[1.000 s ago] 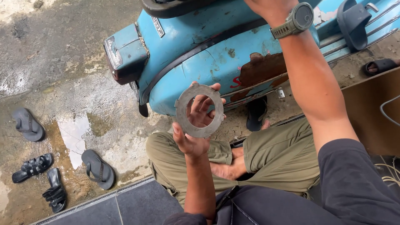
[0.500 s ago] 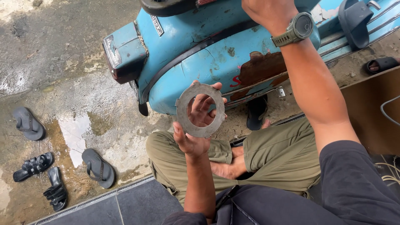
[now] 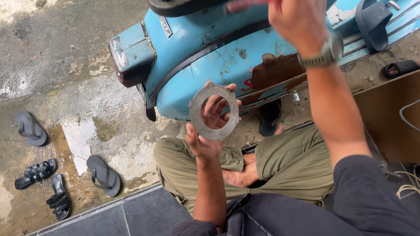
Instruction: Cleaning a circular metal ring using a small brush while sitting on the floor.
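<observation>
Your left hand holds up a grey metal ring in front of a blue scooter.

At the far left, 4 dark sandals (image 3: 37,172) lie on the wet concrete floor (image 3: 65,74), beside a shallow puddle (image 3: 78,140). Your left hand (image 3: 208,131) grips the flat metal ring (image 3: 214,111) upright by its lower rim, thumb on the near face, fingers (image 3: 218,107) curled behind it and showing through the hole. Behind the ring stands the scooter (image 3: 201,57), with a rust patch (image 3: 275,70) on its side panel. Below are your crossed legs in olive trousers (image 3: 288,161). Your right hand (image 3: 293,22), blurred, is raised over the scooter, fingers closed around a reddish handle (image 3: 245,5); a wristwatch (image 3: 326,52) sits on that wrist.
</observation>
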